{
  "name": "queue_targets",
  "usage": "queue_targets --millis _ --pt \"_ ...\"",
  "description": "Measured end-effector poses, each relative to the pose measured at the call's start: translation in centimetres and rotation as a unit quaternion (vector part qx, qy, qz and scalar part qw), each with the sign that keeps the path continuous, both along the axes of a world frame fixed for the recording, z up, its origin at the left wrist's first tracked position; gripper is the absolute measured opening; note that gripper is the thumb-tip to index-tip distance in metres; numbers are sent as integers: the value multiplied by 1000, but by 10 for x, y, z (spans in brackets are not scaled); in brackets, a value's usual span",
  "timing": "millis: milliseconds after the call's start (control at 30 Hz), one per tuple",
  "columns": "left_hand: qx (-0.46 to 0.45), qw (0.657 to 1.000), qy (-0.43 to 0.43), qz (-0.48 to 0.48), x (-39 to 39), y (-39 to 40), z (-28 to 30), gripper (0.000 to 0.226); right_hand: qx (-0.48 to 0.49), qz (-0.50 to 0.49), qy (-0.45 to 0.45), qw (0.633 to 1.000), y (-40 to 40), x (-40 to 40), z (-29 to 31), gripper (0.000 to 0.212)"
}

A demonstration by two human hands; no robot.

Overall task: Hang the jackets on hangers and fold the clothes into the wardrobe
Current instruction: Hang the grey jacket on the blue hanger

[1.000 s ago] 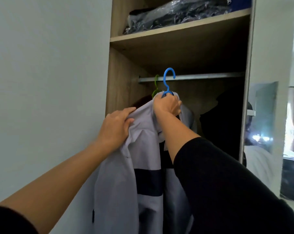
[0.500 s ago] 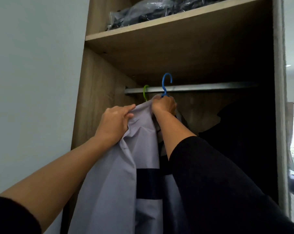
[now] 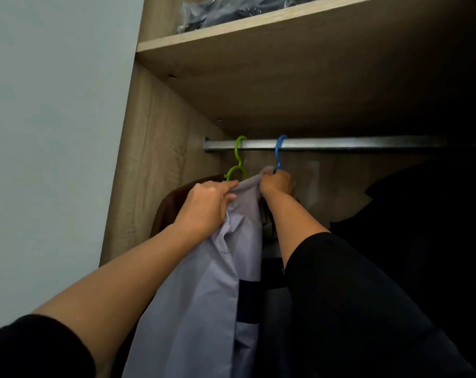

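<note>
The blue hanger's hook (image 3: pixel 280 152), clear of the rail (image 3: pixel 340 144) 1 second ago, now sits over it, so the grey jacket (image 3: pixel 204 296) looks hung, right hand (image 3: pixel 277 184) gripping the hanger's neck, left hand (image 3: pixel 207 205) clutching its shoulder.

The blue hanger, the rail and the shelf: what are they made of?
Blue hanger: probably plastic, given its bright uniform colour and smooth surface. Rail: looks like brushed metal with a grey sheen. Shelf: wood-grain board, likely laminate.
</note>
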State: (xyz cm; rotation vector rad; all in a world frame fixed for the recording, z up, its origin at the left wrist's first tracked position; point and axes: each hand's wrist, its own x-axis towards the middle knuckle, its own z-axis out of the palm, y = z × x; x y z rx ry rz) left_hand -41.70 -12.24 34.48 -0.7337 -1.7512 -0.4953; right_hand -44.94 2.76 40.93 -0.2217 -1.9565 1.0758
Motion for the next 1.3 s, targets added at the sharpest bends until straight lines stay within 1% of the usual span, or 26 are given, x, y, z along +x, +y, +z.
queue_targets --millis 100,267,400,567,733,833,933,1033,1167,1233,1300 --pt "3 1000 -14 -10 4 4 -6 36 41 -17 4 999 8 7 -6 44" --pt "-23 999 -45 -6 23 -6 -20 45 96 -38 1 995 6 37 -23 48" --pt "-9 997 -73 18 50 -29 -39 47 116 -34 40 992 -6 71 -46 46" --pt "36 992 -98 66 98 -67 -70 45 148 -25 44 988 -36 125 -87 45" --pt "24 982 -128 140 150 -108 -104 43 197 1 53 979 -66 170 -134 46" --pt "37 971 -151 180 189 -131 -112 44 233 15 50 971 -88 194 -157 49" --pt "68 958 -161 230 230 -153 -113 45 271 58 61 959 -106 216 -174 52" --pt "95 940 -160 286 272 -176 -116 45 288 117 67 948 -124 239 -191 56" --pt "119 893 -189 391 328 -199 -126 47 310 193 61 929 -143 272 -220 57" --pt "122 869 -189 441 356 -202 -134 48 321 234 56 916 -150 286 -233 56" --pt "109 853 -181 477 385 -205 -144 50 343 263 51 900 -157 300 -246 56"
